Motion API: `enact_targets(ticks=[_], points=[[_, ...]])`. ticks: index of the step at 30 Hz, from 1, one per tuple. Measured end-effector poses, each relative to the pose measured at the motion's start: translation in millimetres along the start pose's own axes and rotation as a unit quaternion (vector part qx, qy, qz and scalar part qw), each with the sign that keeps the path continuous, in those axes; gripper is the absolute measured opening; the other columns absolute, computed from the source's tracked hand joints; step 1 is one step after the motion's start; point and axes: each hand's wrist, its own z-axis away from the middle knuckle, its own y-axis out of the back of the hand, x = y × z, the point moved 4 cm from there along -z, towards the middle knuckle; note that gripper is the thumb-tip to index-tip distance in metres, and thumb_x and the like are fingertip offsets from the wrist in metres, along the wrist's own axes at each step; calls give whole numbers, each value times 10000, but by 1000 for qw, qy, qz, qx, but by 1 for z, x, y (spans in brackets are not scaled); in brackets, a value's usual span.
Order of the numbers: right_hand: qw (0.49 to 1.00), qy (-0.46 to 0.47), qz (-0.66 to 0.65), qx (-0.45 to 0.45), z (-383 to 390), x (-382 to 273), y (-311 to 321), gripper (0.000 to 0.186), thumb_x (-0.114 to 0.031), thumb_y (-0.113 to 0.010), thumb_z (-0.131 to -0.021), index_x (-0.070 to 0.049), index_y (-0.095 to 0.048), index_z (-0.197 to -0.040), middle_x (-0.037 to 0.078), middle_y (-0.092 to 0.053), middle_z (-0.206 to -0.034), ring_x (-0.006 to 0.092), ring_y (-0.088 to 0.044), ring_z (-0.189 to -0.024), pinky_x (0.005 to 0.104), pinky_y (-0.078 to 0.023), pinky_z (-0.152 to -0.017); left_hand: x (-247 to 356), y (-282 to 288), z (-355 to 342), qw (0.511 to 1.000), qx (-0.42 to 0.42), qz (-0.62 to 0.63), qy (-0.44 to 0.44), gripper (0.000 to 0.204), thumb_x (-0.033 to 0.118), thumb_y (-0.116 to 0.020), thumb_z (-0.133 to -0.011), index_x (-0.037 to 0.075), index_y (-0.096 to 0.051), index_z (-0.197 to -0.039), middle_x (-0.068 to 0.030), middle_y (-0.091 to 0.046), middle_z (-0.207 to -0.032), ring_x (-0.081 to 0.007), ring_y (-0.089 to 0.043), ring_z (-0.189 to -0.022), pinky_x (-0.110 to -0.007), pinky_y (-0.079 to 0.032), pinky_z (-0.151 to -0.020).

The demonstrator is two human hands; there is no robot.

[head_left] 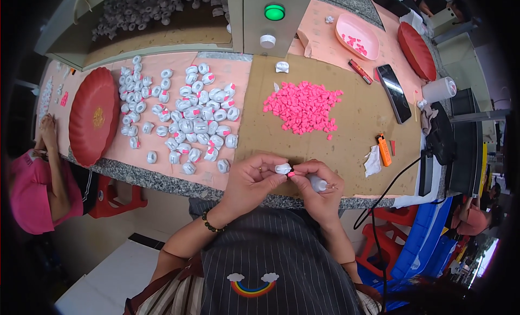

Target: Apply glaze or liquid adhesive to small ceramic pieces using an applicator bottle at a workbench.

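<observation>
Close to the table's front edge, my left hand (pixel 246 182) pinches a small rounded white plastic part (pixel 283 168) between thumb and fingers. My right hand (pixel 323 204) meets it from the other side, its thumb and forefinger closed at a tiny pink piece (pixel 291 174) touching the white part. Tucked in the same right hand is a small translucent squeeze bottle (pixel 318 183) with a thin tip. A heap of pink pieces (pixel 303 106) lies on brown cardboard just beyond my hands. To the left are many white ring-like parts (pixel 197 125), several with pink pieces on them.
A red scalloped tray (pixel 95 117) stands at left, before a grey machine (pixel 252 22) with a green light. Rightward lie a phone (pixel 394 92), an orange cutter (pixel 384 150), a marker (pixel 360 71) and a pink dish (pixel 356 38). A black cable (pixel 398 179) hangs over the right edge.
</observation>
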Motion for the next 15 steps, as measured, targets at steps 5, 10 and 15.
enact_targets(ticks=[5,10,15], points=[[999,-13,-14,27,4,2,-2,149,80,-649,-781,15,-608,-909,38,-622,-837,80,-581,-774,198,-457,-704,1,1,1,1000,0,9,1,254,-92,-586,-840,-56,-571,-1090,-114,-619,-1056,-137,-616,-946,-232,-508,-802],[999,-9,29,21,5,0,-3,150,83,-654,-767,21,-623,-900,50,-623,-827,89,-578,-763,211,-455,-685,1,-3,1,999,7,-22,-36,236,-98,-568,-843,-59,-582,-1075,-106,-591,-1088,-143,-611,-958,-240,-510,-815],[995,83,60,15,2,-1,-4,115,88,-670,-724,36,-663,-827,94,-617,-778,135,-556,-718,239,-430,-629,4,-1,2,996,6,-80,-43,214,-97,-561,-836,-46,-618,-1036,-97,-599,-1075,-143,-614,-944,-243,-512,-814]])
